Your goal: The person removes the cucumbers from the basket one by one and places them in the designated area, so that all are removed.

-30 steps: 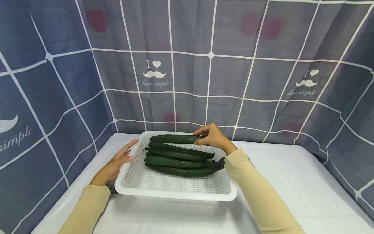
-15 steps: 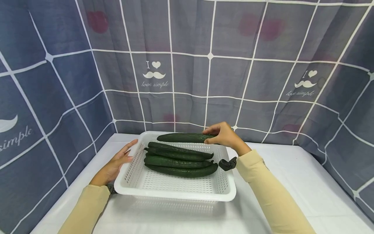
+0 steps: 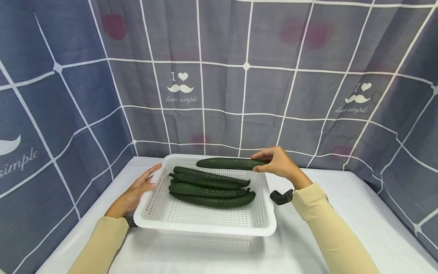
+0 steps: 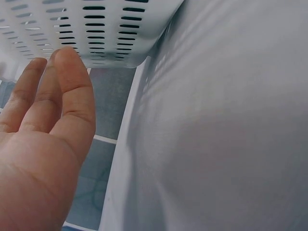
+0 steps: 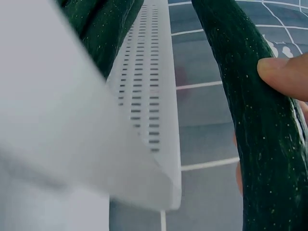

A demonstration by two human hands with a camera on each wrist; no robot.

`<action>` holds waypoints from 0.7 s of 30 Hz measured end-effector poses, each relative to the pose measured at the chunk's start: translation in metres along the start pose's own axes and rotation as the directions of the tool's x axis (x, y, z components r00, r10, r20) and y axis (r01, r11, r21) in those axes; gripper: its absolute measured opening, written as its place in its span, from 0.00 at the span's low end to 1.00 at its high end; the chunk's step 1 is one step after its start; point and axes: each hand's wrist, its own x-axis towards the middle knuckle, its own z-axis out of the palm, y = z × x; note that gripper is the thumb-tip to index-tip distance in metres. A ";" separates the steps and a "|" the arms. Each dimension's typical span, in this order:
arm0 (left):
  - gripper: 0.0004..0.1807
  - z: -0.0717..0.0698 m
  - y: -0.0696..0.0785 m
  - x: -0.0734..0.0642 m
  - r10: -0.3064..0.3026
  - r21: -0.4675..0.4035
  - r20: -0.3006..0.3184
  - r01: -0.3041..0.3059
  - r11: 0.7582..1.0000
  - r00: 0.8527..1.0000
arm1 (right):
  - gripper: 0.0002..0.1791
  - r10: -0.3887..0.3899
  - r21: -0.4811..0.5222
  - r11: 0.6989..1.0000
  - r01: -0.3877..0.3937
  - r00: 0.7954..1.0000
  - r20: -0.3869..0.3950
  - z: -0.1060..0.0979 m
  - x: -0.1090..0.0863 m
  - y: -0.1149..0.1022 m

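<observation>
A dark green cucumber (image 3: 227, 163) is held by its right end in my right hand (image 3: 278, 165), over the far rim of a white perforated basket (image 3: 205, 227). In the right wrist view the thumb (image 5: 281, 74) presses one side of the cucumber (image 5: 262, 134), and fingertips show on its other side. Several more cucumbers (image 3: 212, 190) lie side by side in the basket. At the basket's left rim is my left hand (image 3: 133, 196), its fingertips right at the edge. The left wrist view shows these fingers (image 4: 74, 91) extended against the perforated wall (image 4: 96, 29).
The basket stands on a table with a white cloth (image 3: 328, 213). A grey-blue checked curtain (image 3: 222, 87) hangs behind the table and along both sides. A black wrist strap (image 3: 282, 197) on the right arm is close to the basket's right rim.
My right hand has moved to the right, drawing the held cucumber along the far side of the basket. The left hand and the other cucumbers stay where they were.
</observation>
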 end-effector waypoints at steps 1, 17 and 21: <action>0.35 0.000 0.000 0.000 -0.001 0.002 -0.002 0.001 1.000 1.000 | 0.22 -0.003 0.004 1.000 0.003 1.000 -0.003 -0.002 -0.002 0.001; 0.35 -0.001 0.000 0.000 0.008 -0.002 0.006 -0.008 1.000 1.000 | 0.21 -0.034 0.058 0.998 0.035 0.999 -0.026 -0.018 -0.030 0.016; 0.35 -0.002 -0.001 0.000 0.010 -0.011 0.013 -0.009 1.000 1.000 | 0.20 -0.034 0.049 0.998 0.037 0.998 -0.043 -0.020 -0.037 0.019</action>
